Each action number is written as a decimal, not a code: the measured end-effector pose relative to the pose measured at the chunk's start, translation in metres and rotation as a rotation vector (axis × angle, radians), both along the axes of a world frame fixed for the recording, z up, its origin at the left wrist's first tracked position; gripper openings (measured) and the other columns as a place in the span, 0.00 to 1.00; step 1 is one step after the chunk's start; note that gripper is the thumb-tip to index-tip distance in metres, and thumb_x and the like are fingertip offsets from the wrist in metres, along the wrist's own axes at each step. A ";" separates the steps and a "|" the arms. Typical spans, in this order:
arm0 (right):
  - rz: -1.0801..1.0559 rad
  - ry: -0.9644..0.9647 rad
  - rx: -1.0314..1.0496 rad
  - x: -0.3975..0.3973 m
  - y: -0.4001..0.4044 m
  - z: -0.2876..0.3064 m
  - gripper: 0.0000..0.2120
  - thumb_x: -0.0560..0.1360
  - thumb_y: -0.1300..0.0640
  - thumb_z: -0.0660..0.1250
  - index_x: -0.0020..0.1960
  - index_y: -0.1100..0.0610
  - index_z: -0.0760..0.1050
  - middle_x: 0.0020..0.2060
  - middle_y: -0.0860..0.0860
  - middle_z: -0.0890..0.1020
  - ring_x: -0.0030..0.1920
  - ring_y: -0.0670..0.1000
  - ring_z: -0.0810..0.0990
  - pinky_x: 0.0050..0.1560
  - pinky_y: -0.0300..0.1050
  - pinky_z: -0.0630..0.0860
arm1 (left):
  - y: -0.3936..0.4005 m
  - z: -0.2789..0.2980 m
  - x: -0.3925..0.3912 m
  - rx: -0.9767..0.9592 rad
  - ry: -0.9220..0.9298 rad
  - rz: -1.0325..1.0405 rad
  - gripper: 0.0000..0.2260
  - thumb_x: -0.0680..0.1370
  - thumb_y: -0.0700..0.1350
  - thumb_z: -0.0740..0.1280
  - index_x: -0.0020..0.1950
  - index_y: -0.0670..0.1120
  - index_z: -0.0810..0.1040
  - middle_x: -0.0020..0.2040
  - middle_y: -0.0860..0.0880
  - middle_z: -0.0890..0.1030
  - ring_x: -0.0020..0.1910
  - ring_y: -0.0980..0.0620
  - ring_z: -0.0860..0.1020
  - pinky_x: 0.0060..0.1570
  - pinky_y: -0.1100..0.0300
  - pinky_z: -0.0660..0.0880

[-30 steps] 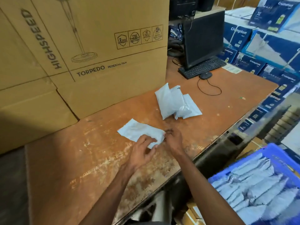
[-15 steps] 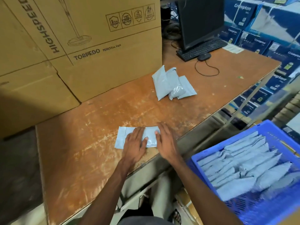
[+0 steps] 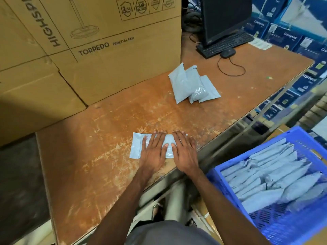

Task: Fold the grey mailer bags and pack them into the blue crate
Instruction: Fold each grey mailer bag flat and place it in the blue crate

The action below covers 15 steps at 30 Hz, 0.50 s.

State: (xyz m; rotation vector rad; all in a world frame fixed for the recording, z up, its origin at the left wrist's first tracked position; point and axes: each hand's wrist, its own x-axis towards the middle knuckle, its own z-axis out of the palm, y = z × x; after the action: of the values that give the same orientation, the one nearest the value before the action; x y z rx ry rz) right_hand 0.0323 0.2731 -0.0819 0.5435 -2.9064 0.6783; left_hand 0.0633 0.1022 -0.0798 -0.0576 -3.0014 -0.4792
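Note:
A grey mailer bag (image 3: 135,147) lies flat near the front edge of the worn brown table (image 3: 106,174). My left hand (image 3: 153,152) presses on its middle with straight, spread fingers. My right hand (image 3: 184,152) lies flat on its right end, fingers straight, thumbs almost meeting. Farther back on the table sits a small pile of three grey mailer bags (image 3: 191,85). The blue crate (image 3: 300,227) stands low at the right, below table height, holding several folded grey bags (image 3: 269,181) in rows.
Large cardboard fan boxes (image 3: 88,59) wall off the table's back left. A monitor (image 3: 224,16), keyboard (image 3: 226,44) and wired mouse (image 3: 228,53) occupy the far end. Stacked blue product boxes (image 3: 292,36) line the right side.
The bag, first held loosely with curled fingers, now lies flattened nearer the front edge. Both hands have spread flat on it. The camera tilted down, showing more of the crate.

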 end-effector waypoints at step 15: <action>0.013 -0.039 0.030 -0.006 -0.001 -0.002 0.26 0.86 0.47 0.46 0.81 0.54 0.63 0.79 0.51 0.67 0.80 0.54 0.62 0.80 0.59 0.56 | 0.001 -0.002 -0.006 0.020 -0.028 0.026 0.25 0.87 0.57 0.46 0.84 0.53 0.56 0.83 0.57 0.59 0.83 0.54 0.54 0.81 0.46 0.44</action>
State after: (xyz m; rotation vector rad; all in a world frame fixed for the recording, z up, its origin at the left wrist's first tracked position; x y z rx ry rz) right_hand 0.0261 0.2716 -0.0834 0.5596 -2.9560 0.6558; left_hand 0.0574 0.1032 -0.0819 -0.0107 -3.0204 -0.5121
